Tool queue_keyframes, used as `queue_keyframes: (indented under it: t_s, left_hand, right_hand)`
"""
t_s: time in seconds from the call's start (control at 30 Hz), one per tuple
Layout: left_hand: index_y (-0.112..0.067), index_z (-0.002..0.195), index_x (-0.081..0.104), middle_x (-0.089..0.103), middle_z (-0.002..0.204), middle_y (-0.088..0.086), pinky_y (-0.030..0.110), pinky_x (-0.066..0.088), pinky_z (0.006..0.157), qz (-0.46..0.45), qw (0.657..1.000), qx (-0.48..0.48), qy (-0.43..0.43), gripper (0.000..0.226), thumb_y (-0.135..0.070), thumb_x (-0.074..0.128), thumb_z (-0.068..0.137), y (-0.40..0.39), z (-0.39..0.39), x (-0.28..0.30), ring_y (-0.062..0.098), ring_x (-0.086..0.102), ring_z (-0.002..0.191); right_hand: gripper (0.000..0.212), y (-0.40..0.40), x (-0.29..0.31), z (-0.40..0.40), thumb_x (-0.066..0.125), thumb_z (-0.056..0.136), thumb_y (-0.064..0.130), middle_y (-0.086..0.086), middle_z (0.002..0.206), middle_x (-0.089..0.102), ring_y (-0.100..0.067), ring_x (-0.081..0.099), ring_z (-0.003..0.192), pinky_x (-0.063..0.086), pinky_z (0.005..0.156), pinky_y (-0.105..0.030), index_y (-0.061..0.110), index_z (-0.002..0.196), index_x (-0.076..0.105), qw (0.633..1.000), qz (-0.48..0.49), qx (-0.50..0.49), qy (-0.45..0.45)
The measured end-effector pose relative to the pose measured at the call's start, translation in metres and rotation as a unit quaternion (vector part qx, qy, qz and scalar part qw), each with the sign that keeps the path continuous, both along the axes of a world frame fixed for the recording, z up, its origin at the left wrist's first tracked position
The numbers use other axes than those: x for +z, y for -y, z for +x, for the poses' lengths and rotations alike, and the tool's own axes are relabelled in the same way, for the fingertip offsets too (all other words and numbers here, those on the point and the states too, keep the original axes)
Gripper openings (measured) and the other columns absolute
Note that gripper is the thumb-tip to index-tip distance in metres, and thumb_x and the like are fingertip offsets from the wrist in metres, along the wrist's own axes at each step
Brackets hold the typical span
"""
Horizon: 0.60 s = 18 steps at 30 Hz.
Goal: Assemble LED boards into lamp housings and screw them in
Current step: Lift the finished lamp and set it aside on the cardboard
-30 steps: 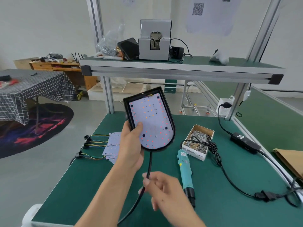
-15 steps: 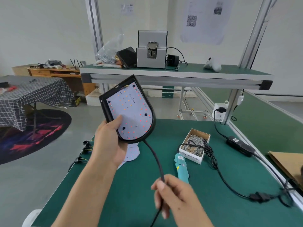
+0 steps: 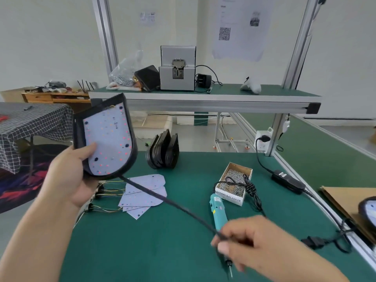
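Note:
My left hand [image 3: 70, 176] holds a black lamp housing [image 3: 130, 139] up at the left, thumb pressed on the white LED board [image 3: 109, 137] seated inside it. A black cable [image 3: 173, 206] runs from the housing's rounded end down to my right hand [image 3: 250, 243], which pinches it above the mat. Loose LED boards [image 3: 142, 194] with thin wires lie on the green mat below the housing. Several empty black housings [image 3: 164, 153] stand in a row behind them. A teal electric screwdriver [image 3: 218, 210] lies beside a box of screws [image 3: 234, 183].
The green bench mat [image 3: 162, 251] ends at an aluminium frame with a shelf [image 3: 203, 94] bearing a screw feeder [image 3: 178, 68]. A power adapter [image 3: 289, 181] and its cords trail along the right. Cardboard [image 3: 345, 200] and another lamp [image 3: 369, 208] lie at the far right edge.
My left hand has carried the housing left and higher. My right hand has slid along the cable to the right, drawing it taut. The view has tilted up, showing the row of housings.

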<state>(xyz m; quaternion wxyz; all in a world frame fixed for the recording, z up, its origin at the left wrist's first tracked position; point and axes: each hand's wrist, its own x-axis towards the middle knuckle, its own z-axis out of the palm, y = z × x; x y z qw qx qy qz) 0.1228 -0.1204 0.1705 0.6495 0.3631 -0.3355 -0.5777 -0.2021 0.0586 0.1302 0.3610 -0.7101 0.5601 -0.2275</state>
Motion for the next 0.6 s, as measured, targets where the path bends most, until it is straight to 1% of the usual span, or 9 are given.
queue_keyframes:
  t_s: [0.07, 0.13, 0.2, 0.27, 0.33, 0.43, 0.5, 0.53, 0.6]
  left_hand:
    - [-0.012, 0.118, 0.072, 0.079, 0.111, 0.006, 0.033, 0.064, 0.063, 0.001, 0.997, -0.055, 0.049, 0.026, -0.012, 0.05, 0.103, -0.009, 0.007, -0.004, 0.018, 0.079, 0.089]
    - [-0.009, 0.112, 0.076, 0.077, 0.116, 0.013, 0.037, 0.064, 0.066, 0.003, 0.989, -0.122, 0.085, 0.027, -0.015, 0.055, 0.097, -0.023, 0.002, -0.014, 0.026, 0.078, 0.093]
    - [-0.009, 0.111, 0.078, 0.075, 0.119, 0.019, 0.042, 0.064, 0.07, -0.003, 0.979, -0.181, 0.091, 0.03, -0.016, 0.058, 0.09, -0.037, -0.014, -0.025, 0.033, 0.077, 0.097]
    - [-0.008, 0.111, 0.077, 0.072, 0.122, 0.023, 0.045, 0.065, 0.076, 0.0, 0.973, -0.216, 0.084, 0.031, -0.017, 0.062, 0.085, -0.05, -0.035, -0.036, 0.037, 0.076, 0.1]
    - [-0.011, 0.113, 0.077, 0.072, 0.124, 0.022, 0.043, 0.064, 0.081, -0.004, 0.968, -0.242, 0.072, 0.032, -0.018, 0.064, 0.084, -0.06, -0.057, -0.046, 0.035, 0.075, 0.103]
    - [-0.014, 0.118, 0.076, 0.072, 0.127, 0.017, 0.036, 0.062, 0.082, -0.022, 0.962, -0.27, 0.042, 0.031, -0.018, 0.063, 0.09, -0.068, -0.089, -0.054, 0.03, 0.073, 0.11]
    - [-0.01, 0.128, 0.07, 0.071, 0.131, 0.015, 0.034, 0.06, 0.087, -0.046, 0.962, -0.267, 0.041, 0.036, -0.015, 0.067, 0.093, -0.067, -0.104, -0.059, 0.029, 0.07, 0.117]
    - [-0.01, 0.132, 0.066, 0.071, 0.132, 0.012, 0.032, 0.059, 0.089, -0.063, 0.962, -0.259, 0.056, 0.039, -0.016, 0.067, 0.093, -0.065, -0.109, -0.061, 0.028, 0.069, 0.12]
    - [-0.017, 0.133, 0.064, 0.072, 0.131, 0.003, 0.028, 0.057, 0.094, -0.103, 0.96, -0.231, 0.123, 0.041, -0.023, 0.062, 0.092, -0.062, -0.115, -0.062, 0.021, 0.068, 0.123]
  right_hand:
    - [0.03, 0.01, 0.006, -0.014, 0.063, 0.097, 0.053, 0.011, 0.059, 0.058, 0.0, 0.041, 0.05, 0.033, 0.052, -0.012, 0.024, 0.09, 0.07, 0.99, -0.116, -0.078, 0.01]
    - [0.019, 0.027, 0.015, -0.02, 0.065, 0.098, 0.041, 0.01, 0.058, 0.055, -0.001, 0.039, 0.046, 0.031, 0.048, -0.008, 0.029, 0.087, 0.074, 0.964, -0.203, -0.157, 0.068]
    - [0.015, 0.05, 0.021, -0.016, 0.069, 0.098, 0.033, 0.006, 0.06, 0.061, 0.001, 0.041, 0.046, 0.031, 0.046, -0.006, 0.032, 0.087, 0.078, 0.942, -0.242, -0.198, 0.123]
    - [0.018, 0.074, 0.023, -0.006, 0.071, 0.097, 0.033, 0.003, 0.062, 0.066, 0.0, 0.041, 0.047, 0.032, 0.047, -0.008, 0.03, 0.081, 0.078, 0.928, -0.255, -0.222, 0.154]
    - [0.025, 0.093, 0.023, 0.01, 0.071, 0.098, 0.033, 0.004, 0.062, 0.067, -0.004, 0.041, 0.048, 0.034, 0.049, -0.014, 0.023, 0.077, 0.077, 0.917, -0.252, -0.23, 0.207]
    - [0.026, 0.106, 0.019, 0.037, 0.064, 0.103, 0.025, 0.0, 0.064, 0.065, -0.017, 0.046, 0.054, 0.039, 0.053, -0.025, 0.011, 0.085, 0.076, 0.88, -0.194, -0.218, 0.376]
    - [0.024, 0.109, 0.014, 0.049, 0.066, 0.102, 0.023, -0.009, 0.075, 0.065, -0.021, 0.054, 0.066, 0.046, 0.063, -0.031, 0.006, 0.087, 0.075, 0.85, -0.144, -0.2, 0.465]
    - [0.024, 0.109, 0.012, 0.051, 0.069, 0.097, 0.026, -0.014, 0.083, 0.063, -0.025, 0.055, 0.075, 0.046, 0.072, -0.036, 0.004, 0.088, 0.071, 0.834, -0.111, -0.2, 0.503]
    - [0.031, 0.107, 0.009, 0.052, 0.07, 0.083, 0.033, -0.018, 0.099, 0.051, -0.032, 0.044, 0.089, 0.036, 0.082, -0.044, 0.008, 0.097, 0.059, 0.797, -0.027, -0.216, 0.563]
